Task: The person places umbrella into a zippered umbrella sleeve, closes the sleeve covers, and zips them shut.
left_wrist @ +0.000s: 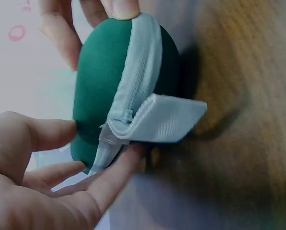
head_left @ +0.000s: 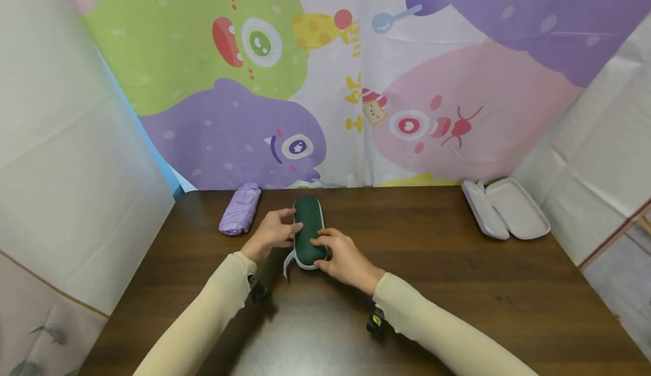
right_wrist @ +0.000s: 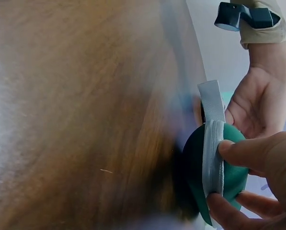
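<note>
pinching the green case (head_left: 309, 217) between your left hand (head_left: 272, 230) and right hand (head_left: 346, 254), each grip clasping its rounded sides, on or just above the worktop (head_left: 432, 246), you risk it twisting if one side presses harder or the pale strap (left_wrist: 164, 120) snags.

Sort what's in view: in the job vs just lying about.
In the job:
green zip case, held by left hand and right hand
its pale strap

Apparently just lying about:
purple folded bundle, left
open pale case, far right
</note>
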A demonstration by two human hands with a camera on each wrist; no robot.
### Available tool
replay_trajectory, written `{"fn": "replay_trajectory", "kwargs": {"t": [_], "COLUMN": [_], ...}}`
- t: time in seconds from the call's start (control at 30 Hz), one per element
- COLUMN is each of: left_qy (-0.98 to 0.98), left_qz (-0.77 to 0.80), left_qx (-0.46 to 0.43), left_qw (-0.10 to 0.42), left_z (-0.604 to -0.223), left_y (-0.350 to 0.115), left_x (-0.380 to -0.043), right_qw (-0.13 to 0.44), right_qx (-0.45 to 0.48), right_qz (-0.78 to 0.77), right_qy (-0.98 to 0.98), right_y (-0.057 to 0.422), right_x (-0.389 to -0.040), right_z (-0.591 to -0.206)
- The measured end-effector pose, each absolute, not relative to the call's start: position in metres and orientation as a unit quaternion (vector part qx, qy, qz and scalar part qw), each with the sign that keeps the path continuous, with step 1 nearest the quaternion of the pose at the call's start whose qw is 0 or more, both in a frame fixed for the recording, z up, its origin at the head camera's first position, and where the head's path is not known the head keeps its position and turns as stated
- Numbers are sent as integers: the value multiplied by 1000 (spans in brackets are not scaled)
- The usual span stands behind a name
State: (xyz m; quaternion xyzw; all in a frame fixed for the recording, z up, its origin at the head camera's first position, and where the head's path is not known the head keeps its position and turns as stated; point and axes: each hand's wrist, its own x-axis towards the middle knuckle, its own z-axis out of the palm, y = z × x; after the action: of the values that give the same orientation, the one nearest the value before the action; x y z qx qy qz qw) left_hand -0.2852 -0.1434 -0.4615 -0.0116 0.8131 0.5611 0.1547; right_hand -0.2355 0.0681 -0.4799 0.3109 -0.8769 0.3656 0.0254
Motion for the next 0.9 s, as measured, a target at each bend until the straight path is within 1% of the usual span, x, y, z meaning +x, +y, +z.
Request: {"fn": "replay_trajectory", "kwargs": {"t": [0.17,0.3,0.63,0.77,0.9], "left_qy": [821,827,842,860,871], "left_qz": [542,534,520,496,482], "left_qx": [-9,-7,-20,-11,5], "left_qw": [179,177,143,116,100], "left_z": [-458,-458,-458,-459,-461], "left_y": [-146,-146,-143,-142,-142], "left_x": [-289,-292,-305,-310,-314], "right_qw": [37,42,55,56,50], "right_qx": [297,288,267,258,255], "right_qz": [381,384,393,397,397], "right_qy": [-875,-876,-879,-879,-880], "right_y": [65,61,54,51,49], "right_x": [-243,-250,-267,-272,-276], "right_z": [-482,-483,-487,-488,-488]}}
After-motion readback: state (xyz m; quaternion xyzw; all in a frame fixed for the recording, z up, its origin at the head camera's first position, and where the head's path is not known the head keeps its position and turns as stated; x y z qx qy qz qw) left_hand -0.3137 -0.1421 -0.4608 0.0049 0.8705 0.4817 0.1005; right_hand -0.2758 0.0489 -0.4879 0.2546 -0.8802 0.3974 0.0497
